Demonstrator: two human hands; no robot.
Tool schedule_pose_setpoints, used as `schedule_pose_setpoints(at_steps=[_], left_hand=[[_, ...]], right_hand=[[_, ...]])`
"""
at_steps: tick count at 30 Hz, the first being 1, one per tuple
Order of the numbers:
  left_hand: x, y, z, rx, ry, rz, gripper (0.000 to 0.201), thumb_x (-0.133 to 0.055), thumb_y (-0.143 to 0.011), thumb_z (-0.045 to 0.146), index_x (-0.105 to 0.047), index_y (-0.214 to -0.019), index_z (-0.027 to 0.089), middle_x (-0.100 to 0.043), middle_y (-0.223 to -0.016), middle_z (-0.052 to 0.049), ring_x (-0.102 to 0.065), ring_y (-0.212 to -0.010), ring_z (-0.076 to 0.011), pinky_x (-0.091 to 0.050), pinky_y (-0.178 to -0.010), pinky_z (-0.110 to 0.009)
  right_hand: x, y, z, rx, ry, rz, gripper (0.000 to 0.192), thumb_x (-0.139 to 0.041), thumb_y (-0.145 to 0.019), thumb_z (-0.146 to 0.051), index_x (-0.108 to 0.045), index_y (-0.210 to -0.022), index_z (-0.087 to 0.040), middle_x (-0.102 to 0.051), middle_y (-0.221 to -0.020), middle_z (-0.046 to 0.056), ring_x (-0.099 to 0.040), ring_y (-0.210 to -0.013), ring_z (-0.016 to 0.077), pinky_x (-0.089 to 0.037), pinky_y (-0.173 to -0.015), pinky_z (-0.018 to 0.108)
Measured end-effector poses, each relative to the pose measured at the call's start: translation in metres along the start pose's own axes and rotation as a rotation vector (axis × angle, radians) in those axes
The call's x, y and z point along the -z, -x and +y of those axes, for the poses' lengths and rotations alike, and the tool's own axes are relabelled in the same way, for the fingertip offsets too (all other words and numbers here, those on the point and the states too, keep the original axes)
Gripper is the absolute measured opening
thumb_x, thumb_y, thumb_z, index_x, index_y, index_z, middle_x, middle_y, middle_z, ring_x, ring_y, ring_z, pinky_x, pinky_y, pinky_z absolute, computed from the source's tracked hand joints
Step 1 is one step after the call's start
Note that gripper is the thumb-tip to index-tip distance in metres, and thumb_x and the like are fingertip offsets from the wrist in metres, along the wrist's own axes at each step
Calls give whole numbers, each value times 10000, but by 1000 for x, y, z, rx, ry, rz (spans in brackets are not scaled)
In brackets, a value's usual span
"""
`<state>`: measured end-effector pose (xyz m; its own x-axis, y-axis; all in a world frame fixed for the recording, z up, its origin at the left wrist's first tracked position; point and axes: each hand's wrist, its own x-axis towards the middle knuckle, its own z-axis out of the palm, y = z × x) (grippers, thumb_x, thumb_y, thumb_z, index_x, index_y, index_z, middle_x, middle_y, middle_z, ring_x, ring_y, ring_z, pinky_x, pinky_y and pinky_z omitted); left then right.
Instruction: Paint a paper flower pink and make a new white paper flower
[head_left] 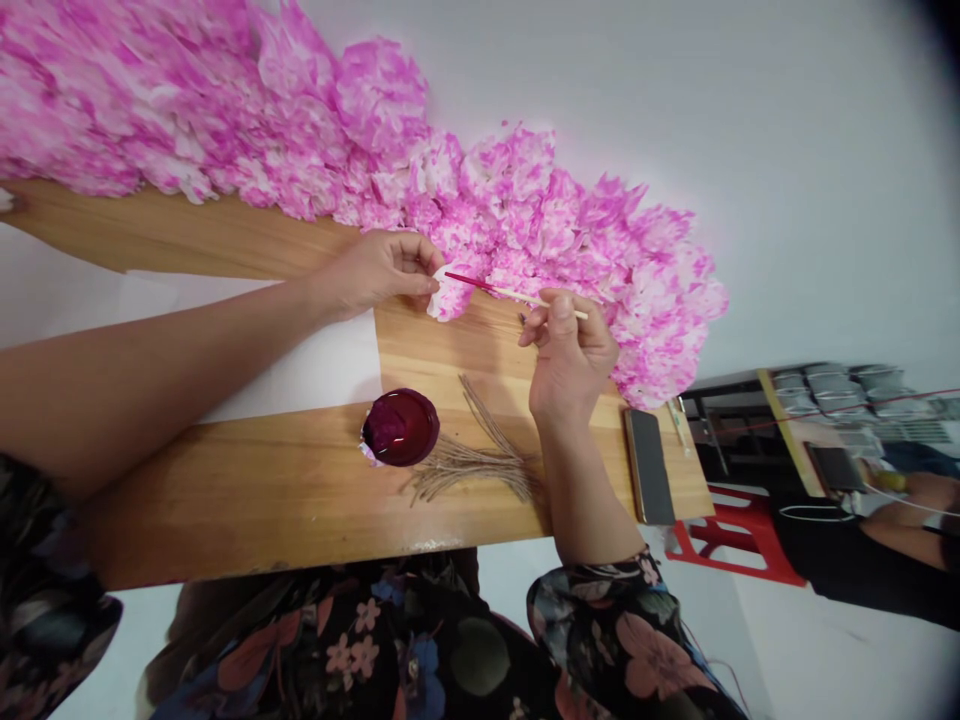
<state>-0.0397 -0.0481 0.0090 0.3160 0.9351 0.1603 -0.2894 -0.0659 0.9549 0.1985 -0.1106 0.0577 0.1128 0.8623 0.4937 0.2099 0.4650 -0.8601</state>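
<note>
My left hand (394,268) pinches the edge of a small white-and-pink artificial flower (454,295) just above the wooden table. In my right hand (570,345) is a thin pale stick (517,295) whose front part is stained dark red. The stick's red tip lies over the flower's white side, though I cannot tell if it touches. Nearer to me stands a small cup of dark red liquid (403,428). A bundle of thin brown stems (480,465) lies between the cup and my right forearm.
A long heap of pink-and-white artificial flowers (300,130) lines the table's far side by the wall. White paper (315,370) lies under my left forearm. A phone (649,465) rests near the right end. Beyond are a red stool (727,535) and another person's arm (911,520).
</note>
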Motion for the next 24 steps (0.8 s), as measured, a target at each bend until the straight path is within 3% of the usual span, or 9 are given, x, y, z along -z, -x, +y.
schedule_pose_setpoints(at_steps=[10, 19, 24], left_hand=[[-1, 0, 1, 28, -11, 20, 197, -846, -750, 72, -721, -863, 173, -731, -700, 0, -697, -616, -129, -576, -656, -250], [0, 0, 0, 45, -24, 20, 195, -858, -788, 70, -723, -893, 165, -709, -708, -6, -695, -627, -140, -575, -716, -292], [-2, 1, 3, 37, -24, 20, 184, -816, -776, 49, -709, -876, 160, -726, -689, -10, -693, -617, -129, -566, -668, -259]], right_hand=[[2, -2, -3, 35, -31, 57, 330, -701, -959, -591, -768, -978, -269, -678, -750, -33, -595, -622, 97, -533, -591, 254], [2, -2, 1, -7, 36, 3, 354, -654, -992, -599, -776, -1022, -268, -688, -775, -25, -641, -667, 97, -530, -590, 237], [3, -2, 1, -13, 1, 4, 349, -691, -970, -595, -788, -1024, -264, -707, -795, -19, -659, -693, 102, -531, -581, 229]])
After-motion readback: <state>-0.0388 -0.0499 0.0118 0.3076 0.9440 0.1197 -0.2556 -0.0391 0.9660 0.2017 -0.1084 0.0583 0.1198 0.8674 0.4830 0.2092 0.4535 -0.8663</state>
